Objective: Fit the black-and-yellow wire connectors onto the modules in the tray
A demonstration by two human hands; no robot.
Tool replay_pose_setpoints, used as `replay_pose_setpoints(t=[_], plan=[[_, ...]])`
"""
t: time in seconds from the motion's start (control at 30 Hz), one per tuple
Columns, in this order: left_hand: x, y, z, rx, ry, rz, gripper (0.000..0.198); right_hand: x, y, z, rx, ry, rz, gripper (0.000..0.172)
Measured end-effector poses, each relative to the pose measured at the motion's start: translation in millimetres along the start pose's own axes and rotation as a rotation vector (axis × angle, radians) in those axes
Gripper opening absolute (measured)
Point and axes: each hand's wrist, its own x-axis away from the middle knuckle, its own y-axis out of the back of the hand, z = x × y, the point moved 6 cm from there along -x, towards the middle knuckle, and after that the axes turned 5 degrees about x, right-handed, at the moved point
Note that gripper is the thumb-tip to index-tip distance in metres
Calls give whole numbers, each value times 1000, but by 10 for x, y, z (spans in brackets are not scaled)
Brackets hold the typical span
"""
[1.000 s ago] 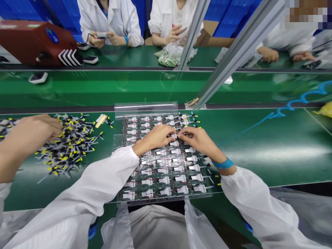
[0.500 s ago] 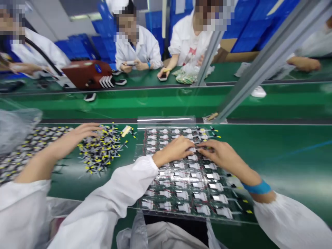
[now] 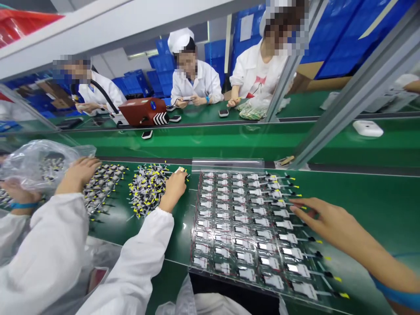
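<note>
My left hand (image 3: 175, 188) is at the right edge of a loose pile of small parts (image 3: 146, 192) with grey strips and yellow tips. Its fingers are curled together beside a small pale block (image 3: 180, 170); the fingertips are hidden, so what they grip cannot be made out. In front of me lies a clear plastic tray (image 3: 231, 234) with rows of small white-and-silver components. Black parts with yellow tips stick out along its right side. My right hand (image 3: 328, 216) hovers at that side, thumb and index finger stretched out and slightly apart, with nothing visible between them.
At left, a co-worker's hand (image 3: 78, 171) rests by another filled tray (image 3: 103, 186) and a clear bag (image 3: 39, 164). A metal post (image 3: 348, 83) rises beyond the tray. Across the green conveyor (image 3: 210, 142), people sit near a brown machine (image 3: 142, 111).
My left hand has left the tray and moved left to the pile. My right hand has drawn back to the tray's right edge. The view has shifted left.
</note>
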Motion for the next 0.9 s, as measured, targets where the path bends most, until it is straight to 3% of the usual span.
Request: replay_pose_setpoints(t=[0.13,0.27,0.33,0.4,0.57,0.67,0.9], plan=[[-27,-26,-15,9,-43,-31,26,64,120,39,-35,-2,-45,54],[80,175,-174,138,-187,-151,21,171,342,208,-73,65,-123,50],[216,264,-429,278,-313,-143,19,221,413,397,-129,117,-111,44],[402,329,-815,418,-474,-94,18,250,430,631,-207,167,-74,37],[834,328,-1837,584,-886,128,14,219,275,1033,-426,248,63,29],[861,242,-2117,621,-938,225,13,165,220,972,-541,232,83,24],[789,155,-2292,608,-999,227,13,139,131,670,-600,147,199,29]])
